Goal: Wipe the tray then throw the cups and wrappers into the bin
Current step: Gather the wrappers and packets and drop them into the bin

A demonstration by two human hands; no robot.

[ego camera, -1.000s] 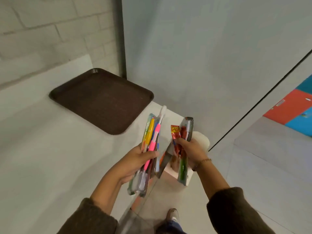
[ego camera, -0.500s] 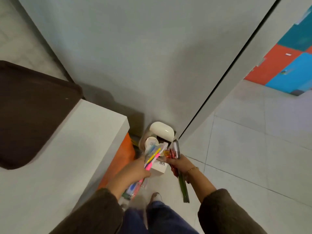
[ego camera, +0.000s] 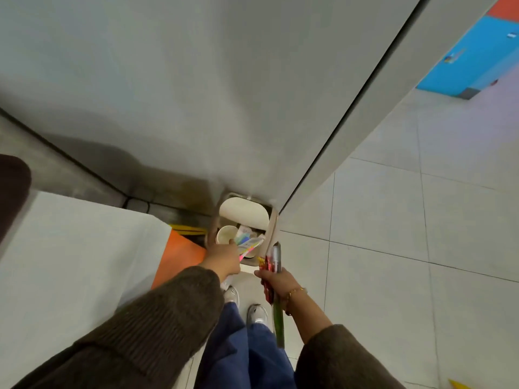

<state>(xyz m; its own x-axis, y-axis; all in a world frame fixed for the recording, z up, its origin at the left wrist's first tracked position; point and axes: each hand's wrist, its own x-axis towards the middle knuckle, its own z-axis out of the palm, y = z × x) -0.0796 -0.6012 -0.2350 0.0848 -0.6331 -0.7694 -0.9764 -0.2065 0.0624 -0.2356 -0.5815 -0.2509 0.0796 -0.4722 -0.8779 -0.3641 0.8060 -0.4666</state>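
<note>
Dark brown tray corner (ego camera: 12, 192) shows at far left on our white tabletop (ego camera: 70, 262). Our left hand (ego camera: 224, 255) pinches bright pastel wrappers (ego camera: 250, 244) over the open beige bin (ego camera: 271, 228), beside a white paper cup (ego camera: 226, 234) inside. Our right hand (ego camera: 276, 280) grips red, silver and green wrappers (ego camera: 273, 265) just right of the bin. No print is legible.

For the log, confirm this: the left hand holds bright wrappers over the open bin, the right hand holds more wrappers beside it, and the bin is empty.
One detail is wrong: the bin is not empty. The head view shows a paper cup already inside. The rest stands: the left hand holds bright wrappers over the opening, and the right hand holds more wrappers beside it.
</note>
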